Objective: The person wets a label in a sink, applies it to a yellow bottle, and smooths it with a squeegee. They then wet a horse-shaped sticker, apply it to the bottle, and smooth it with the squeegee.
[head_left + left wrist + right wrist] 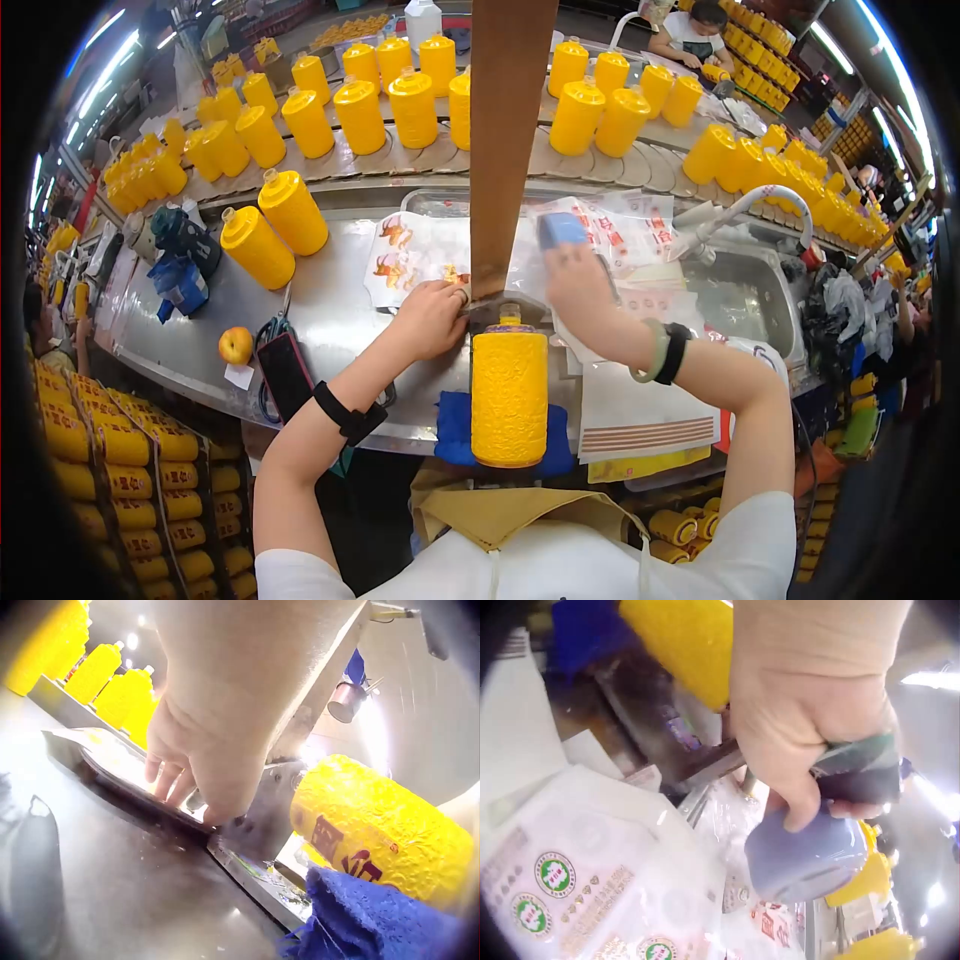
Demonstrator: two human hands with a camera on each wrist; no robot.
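Note:
My left hand (432, 318) rests with its fingers down at the near edge of a sheet with red and orange prints (410, 252), beside the wooden post. In the left wrist view, the left hand's (210, 750) fingers reach down to that edge and hold nothing visible. Right of the post, my right hand (580, 285) grips a blue block (562, 230) over printed film sheets (635, 235). The right wrist view has the right hand's (810, 712) thumb against the blue block (806, 851), with a dark green piece (861, 769) by the palm. A yellow bottle (509, 390) lies on blue cloth (453, 425) between my forearms.
The wooden post (508, 130) stands between the hands. Two yellow bottles (292, 212), an apple (235, 345) and a phone (286, 372) are at the left. A sink (745, 300) with a white faucet (750, 205) is at the right. Yellow bottles (360, 115) line the conveyor behind.

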